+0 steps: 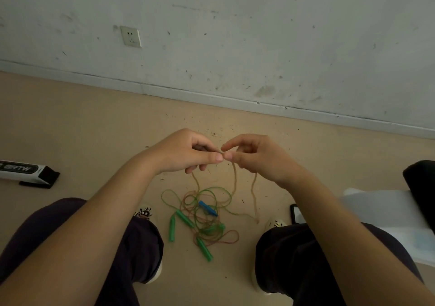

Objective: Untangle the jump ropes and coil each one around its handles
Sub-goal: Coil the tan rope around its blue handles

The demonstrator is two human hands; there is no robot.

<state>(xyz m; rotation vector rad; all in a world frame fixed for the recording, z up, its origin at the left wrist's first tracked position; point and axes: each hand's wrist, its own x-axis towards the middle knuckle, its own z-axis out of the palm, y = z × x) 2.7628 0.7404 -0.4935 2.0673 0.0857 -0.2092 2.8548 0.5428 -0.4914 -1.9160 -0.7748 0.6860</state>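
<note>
Head view: my left hand (pixel 188 152) and right hand (pixel 254 155) meet fingertip to fingertip, each pinching the tan rope (pixel 234 178), whose strands hang to the floor (pixel 94 129). Nearer, between my knees, the tangled ropes (pixel 202 214) lie with green handles (pixel 184 218) and a blue handle (pixel 208 208).

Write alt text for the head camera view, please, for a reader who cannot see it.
Both hands, left hand and right hand, pinch a tan rope above the floor. Below lies a tangle of ropes with green handles and a blue handle.
</note>
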